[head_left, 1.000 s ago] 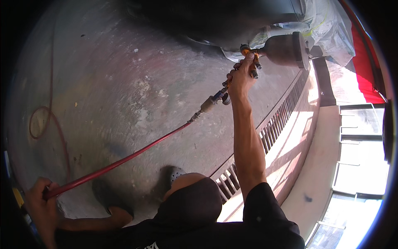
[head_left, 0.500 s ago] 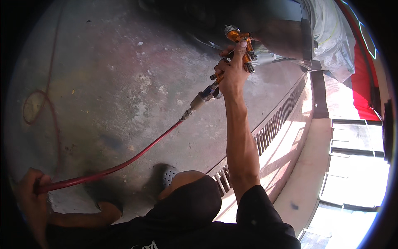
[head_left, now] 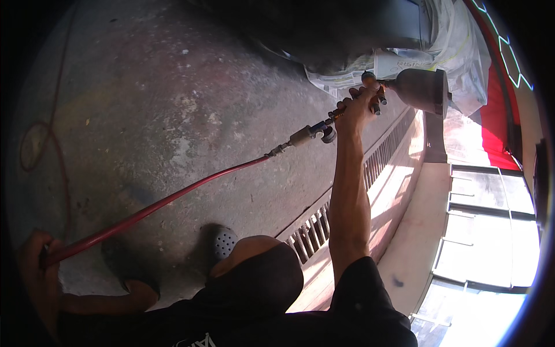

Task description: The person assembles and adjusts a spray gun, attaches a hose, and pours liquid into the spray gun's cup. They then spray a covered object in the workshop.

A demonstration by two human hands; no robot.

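Note:
An orange paint spray gun (head_left: 368, 77) is gripped in my right hand (head_left: 355, 111), with my arm stretched far forward. The gun is tipped, so its dark translucent cup (head_left: 419, 91) lies sideways to the right. Below its handle come a small gauge and an inline fitting (head_left: 302, 136), joined to a red air hose (head_left: 191, 186). That hose runs down left into my left hand (head_left: 39, 254), whose fingers are closed around it near the picture's edge. Ahead of the gun is a dark, glossy, curved body panel (head_left: 324, 29), partly lost in shadow.
Masking paper (head_left: 332, 81) and clear plastic sheeting (head_left: 468, 69) hang beside the panel. A slotted floor drain (head_left: 309, 234) crosses the concrete floor (head_left: 156, 127) at the right. More hose (head_left: 58, 144) lies looped at left. Bright windows (head_left: 491, 248) and a red sheet (head_left: 500, 130) are at right.
My right hand has moved right and slightly nearer with the spray gun. The gun's cup has moved from over the dark panel to beside the plastic sheeting. My left hand still holds the hose.

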